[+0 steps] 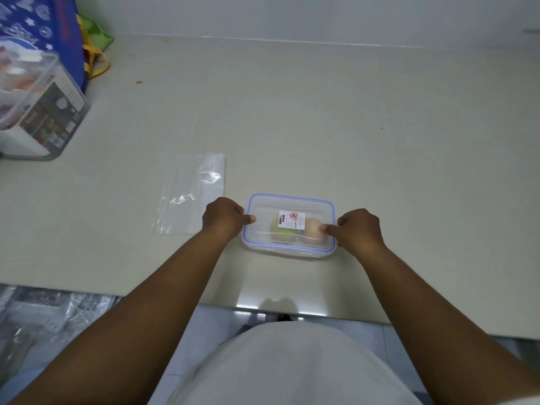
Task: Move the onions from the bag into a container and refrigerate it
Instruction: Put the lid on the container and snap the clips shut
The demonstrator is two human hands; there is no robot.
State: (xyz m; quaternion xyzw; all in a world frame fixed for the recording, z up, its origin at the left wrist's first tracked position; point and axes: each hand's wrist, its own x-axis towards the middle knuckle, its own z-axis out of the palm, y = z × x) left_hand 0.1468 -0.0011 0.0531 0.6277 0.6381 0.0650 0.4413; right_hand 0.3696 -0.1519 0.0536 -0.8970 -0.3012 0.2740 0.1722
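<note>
**Container, lidded, both hands at its short ends**

Left hand (223, 217): fingers curled under at the left end of the container (288, 226), thumb (250, 219) flat on the lid (292, 204) edge. Curled round the end rather than lifting; probably pressing a side clasp down, though the clasp itself is hidden.

Right hand (358, 229): same pose at the right end, thumb tip on the lid near its edge, other fingers folded over the side. Symmetrical hold steadies the box against sliding while the ends are pressed.

Onions (313, 232): inside the container, seen through the clear lid; one pale orange-brown, one greenish beside it, partly covered by a lid sticker (291, 220).

Bag (193, 194): clear plastic, lying flat and apparently empty on the counter (292, 127), just left of the left hand.

Stage, judged: transfer done, lid being sealed; refrigerating not yet begun.

Surroundings: a large clear tub (38, 112) at far left, a blue patterned bag (43, 30) behind it, well apart. Nothing lies between container and counter edge. No fridge in view.
</note>
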